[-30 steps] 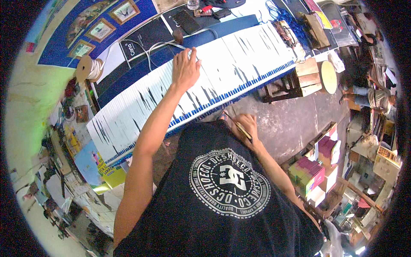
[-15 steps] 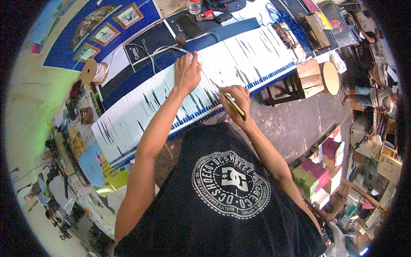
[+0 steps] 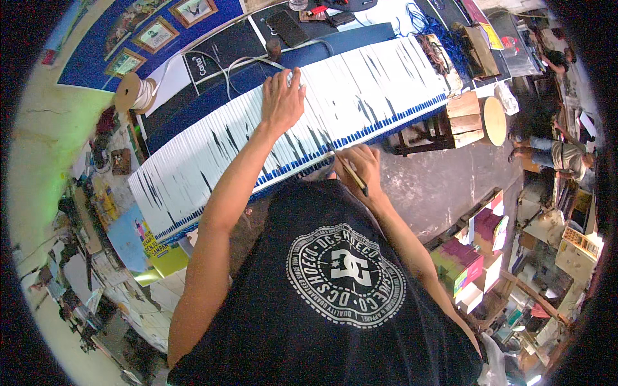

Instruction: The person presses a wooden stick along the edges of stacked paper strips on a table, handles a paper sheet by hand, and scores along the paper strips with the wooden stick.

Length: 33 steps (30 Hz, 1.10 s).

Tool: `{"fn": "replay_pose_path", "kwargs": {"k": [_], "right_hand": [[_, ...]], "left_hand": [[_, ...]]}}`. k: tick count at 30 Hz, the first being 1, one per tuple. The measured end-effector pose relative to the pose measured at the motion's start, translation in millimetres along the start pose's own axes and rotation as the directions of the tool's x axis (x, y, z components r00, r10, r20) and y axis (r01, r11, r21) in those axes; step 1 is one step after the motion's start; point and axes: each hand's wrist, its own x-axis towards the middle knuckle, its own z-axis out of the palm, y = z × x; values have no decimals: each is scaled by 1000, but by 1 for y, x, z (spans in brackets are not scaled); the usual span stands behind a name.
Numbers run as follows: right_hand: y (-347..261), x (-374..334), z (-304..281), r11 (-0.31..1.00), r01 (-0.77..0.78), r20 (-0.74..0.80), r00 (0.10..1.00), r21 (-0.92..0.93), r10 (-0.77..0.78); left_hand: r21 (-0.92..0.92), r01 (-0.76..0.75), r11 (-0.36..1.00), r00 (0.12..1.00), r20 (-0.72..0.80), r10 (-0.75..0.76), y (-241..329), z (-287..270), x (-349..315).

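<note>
A long row of narrow white strips [image 3: 367, 90], with blue bits along its near edge and irregular dark streaks, lies slantwise before me. My left hand [image 3: 282, 103] rests on the strips toward the far edge, palm down, fingers stretched out. My right hand [image 3: 362, 168] is closed around a slim tool [image 3: 353, 175] with a yellowish handle, dark end and thin tip; its exact kind does not show. That tip is at the near edge of the row. Beneath the strips, a dark blue board [image 3: 354, 40] shows along the far side.
Beyond the strips are a pale cord, a brown cylinder [image 3: 273, 49] and a flat dark object [image 3: 288, 28]. A spool [image 3: 129, 94] stands left; tangled blue cords [image 3: 428, 26] lie far right. Wooden blocks [image 3: 466, 119], stacked boxes [image 3: 458, 265] and another person [image 3: 568, 157] are right.
My right hand has drawn the tool toward me, from over the strips to their near edge. My left hand stays in about the same place on the row.
</note>
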Motion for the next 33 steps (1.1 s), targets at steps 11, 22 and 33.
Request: {"fn": "replay_pose_path", "kwargs": {"k": [11,22,33], "right_hand": [[-3,-30,-12,998,-64,45,997,7,64],[7,-33,2,999,-36,-7,999,16,36],[-15,-85,-78,992,-124,-2,992,15,124]], "left_hand": [[-11,6,1000,1000,23,-6,2,1,1],[5,12,1000,998,58,-12,2,-3,3],[-27,-5,1000,1000,26,5,-2,2,-6]]}}
